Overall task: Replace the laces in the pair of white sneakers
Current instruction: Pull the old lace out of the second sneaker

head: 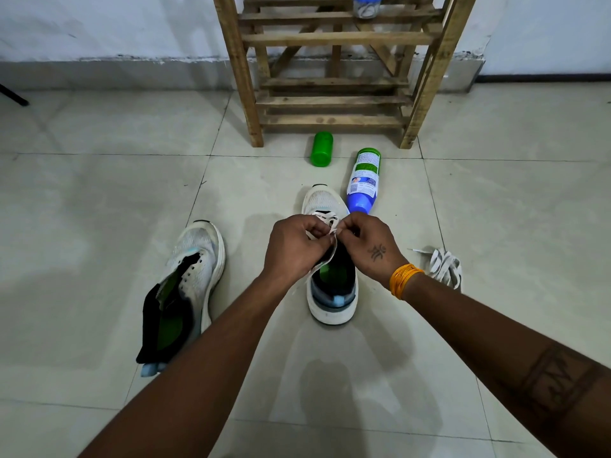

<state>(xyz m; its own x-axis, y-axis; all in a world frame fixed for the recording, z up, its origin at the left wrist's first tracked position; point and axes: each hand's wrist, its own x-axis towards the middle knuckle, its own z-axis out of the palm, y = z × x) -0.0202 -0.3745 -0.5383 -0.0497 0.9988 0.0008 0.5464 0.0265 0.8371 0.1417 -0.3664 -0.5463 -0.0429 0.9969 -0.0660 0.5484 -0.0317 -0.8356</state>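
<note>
Both forearms reach forward and converge over the right sneaker, which stands on the tiled floor, toe pointing away. The left hand and right hand meet knuckle to knuckle above its eyelets, fingers curled narrow, each pinching the white lace. The left sneaker lies unlaced well apart; a loose lace bundle sits just beside the right wrist.

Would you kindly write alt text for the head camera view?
Both hands, left hand and right hand, pinch a white lace over the middle sneaker on a tiled floor. An unlaced sneaker lies left, loose laces right.
</note>
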